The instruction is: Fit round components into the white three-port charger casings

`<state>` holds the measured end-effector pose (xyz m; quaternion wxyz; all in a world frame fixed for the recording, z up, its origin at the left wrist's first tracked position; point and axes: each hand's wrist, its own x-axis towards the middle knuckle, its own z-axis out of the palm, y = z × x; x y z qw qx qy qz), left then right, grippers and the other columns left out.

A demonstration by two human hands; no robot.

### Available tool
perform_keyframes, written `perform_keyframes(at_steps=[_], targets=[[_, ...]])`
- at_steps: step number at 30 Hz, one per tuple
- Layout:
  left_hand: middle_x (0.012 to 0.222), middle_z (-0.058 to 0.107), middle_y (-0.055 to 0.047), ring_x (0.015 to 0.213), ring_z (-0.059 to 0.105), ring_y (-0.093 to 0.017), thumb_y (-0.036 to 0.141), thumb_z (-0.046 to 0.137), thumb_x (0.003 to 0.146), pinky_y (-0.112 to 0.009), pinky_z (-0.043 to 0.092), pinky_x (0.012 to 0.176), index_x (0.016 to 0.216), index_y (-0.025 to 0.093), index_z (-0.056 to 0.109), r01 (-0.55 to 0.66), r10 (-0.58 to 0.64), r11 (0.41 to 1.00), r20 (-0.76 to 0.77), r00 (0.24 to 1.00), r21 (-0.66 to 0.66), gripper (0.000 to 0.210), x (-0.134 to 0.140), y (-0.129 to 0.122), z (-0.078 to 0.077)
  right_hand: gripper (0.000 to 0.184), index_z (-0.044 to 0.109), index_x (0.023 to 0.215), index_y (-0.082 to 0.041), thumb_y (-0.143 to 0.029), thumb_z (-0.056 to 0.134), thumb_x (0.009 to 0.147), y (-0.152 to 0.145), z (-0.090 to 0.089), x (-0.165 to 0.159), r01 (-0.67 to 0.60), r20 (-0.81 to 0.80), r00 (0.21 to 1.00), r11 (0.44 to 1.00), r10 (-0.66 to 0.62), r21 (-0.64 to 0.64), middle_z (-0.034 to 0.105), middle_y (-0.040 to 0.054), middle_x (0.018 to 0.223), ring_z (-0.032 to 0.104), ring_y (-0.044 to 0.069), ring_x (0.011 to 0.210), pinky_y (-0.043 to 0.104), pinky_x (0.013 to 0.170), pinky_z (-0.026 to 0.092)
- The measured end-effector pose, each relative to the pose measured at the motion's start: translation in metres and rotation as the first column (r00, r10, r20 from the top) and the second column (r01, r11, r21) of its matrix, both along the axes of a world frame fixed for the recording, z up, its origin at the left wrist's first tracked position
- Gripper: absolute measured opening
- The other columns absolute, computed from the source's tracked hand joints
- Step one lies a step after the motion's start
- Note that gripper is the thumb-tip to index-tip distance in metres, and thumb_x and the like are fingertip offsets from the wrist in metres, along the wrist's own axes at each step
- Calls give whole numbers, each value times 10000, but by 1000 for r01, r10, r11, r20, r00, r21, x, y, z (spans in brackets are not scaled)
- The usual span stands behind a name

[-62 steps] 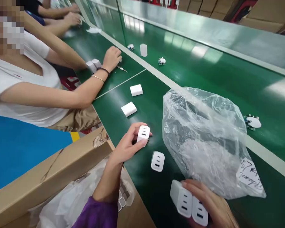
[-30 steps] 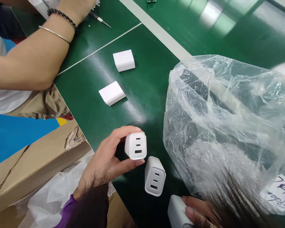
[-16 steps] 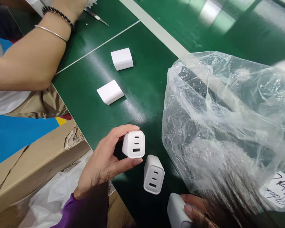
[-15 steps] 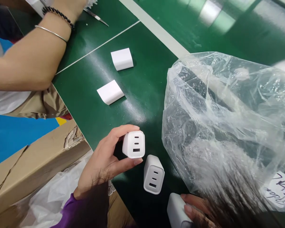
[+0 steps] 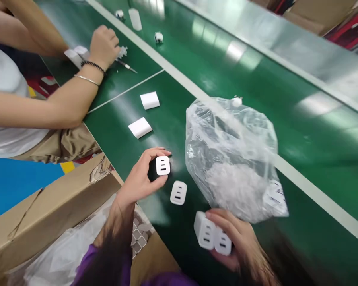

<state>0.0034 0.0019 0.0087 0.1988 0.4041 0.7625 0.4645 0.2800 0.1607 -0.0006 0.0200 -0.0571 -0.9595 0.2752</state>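
My left hand (image 5: 143,174) has its thumb and fingers round a white wall charger housing (image 5: 162,165), whose face shows two small slots and one wider slot. Just below it, to the right, another charger housing (image 5: 178,193) of the same kind stands on the green table, untouched. My right hand (image 5: 237,238) is closed on two more, a left one (image 5: 206,236) and a right one (image 5: 222,240), pressed side by side. Farther up the table lie two white sleeve-like pieces (image 5: 150,100) (image 5: 140,127).
A clear plastic bag (image 5: 229,159) with small translucent pieces lies right of centre. At left, a co-worker's arm (image 5: 62,107) rests near tweezers (image 5: 128,66). An open cardboard box (image 5: 47,210) with plastic film and a cell divider (image 5: 139,234) stands below the table edge.
The view has pulled back and shifted, so more of the table shows. My right hand has come farther into view, now showing two charger housings. My left hand stays round its housing.
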Motion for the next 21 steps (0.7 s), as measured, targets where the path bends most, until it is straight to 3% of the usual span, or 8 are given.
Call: perform_keyframes(at_steps=[2, 6, 10, 16, 18, 21], targets=[[1349, 611, -116, 1296, 552, -280, 208, 582, 796, -471, 434, 1092, 1177, 208, 516, 17, -17, 1000, -17, 1000, -5, 387, 0, 2, 4, 501, 455, 1377, -281, -445, 531, 909, 1, -3, -8, -9, -184, 983, 994, -11, -106, 700, 93, 1148, 744, 233, 929, 310, 653, 618], [1402, 573, -127, 1309, 534, -304, 224, 550, 726, -496, 388, 1151, 1255, 180, 532, 9, -8, 1000, -67, 998, 15, 532, 1, 3, 7, 478, 522, 1325, -235, -450, 628, 911, 0, 10, -14, 15, -148, 988, 991, -36, -135, 703, 110, 1169, 719, 239, 987, 317, 734, 592], [1430, 540, -142, 1319, 526, -306, 258, 580, 748, -489, 399, 1157, 1332, 152, 489, 16, -4, 996, -134, 991, 90, 601, 6, 3, 3, 471, 539, 1310, -230, -433, 672, 906, -9, 29, -22, 93, -44, 994, 988, -99, -127, 687, 97, 1224, 690, 249, 1054, 340, 814, 574], [1367, 584, -120, 1287, 547, -296, 246, 588, 741, -477, 466, 1110, 1299, 199, 520, -89, 114, 992, -341, 933, 87, 564, 13, 4, -1, 513, 489, 1377, -161, -429, 604, 955, -30, 58, -54, 168, 81, 981, 980, -177, 110, 645, 129, 1270, 683, 275, 1026, 363, 794, 563], [1345, 593, -124, 1295, 530, -309, 252, 617, 742, -500, 428, 1143, 1275, 207, 551, -92, 117, 992, -381, 917, 82, 540, 14, 5, -1, 609, 441, 1448, -153, -441, 622, 943, -32, 65, -62, 166, 63, 982, 974, -177, 153, 593, 167, 1345, 671, 311, 1034, 395, 789, 556], [1365, 565, -158, 1353, 462, -342, 294, 661, 751, -547, 343, 1194, 1237, 191, 600, -93, 121, 992, -427, 896, 87, 500, 16, 7, -1, 756, 384, 1521, -150, -507, 654, 912, -35, 70, -71, 97, -22, 995, 952, -95, 291, 486, 221, 1467, 592, 379, 1172, 467, 902, 520]])
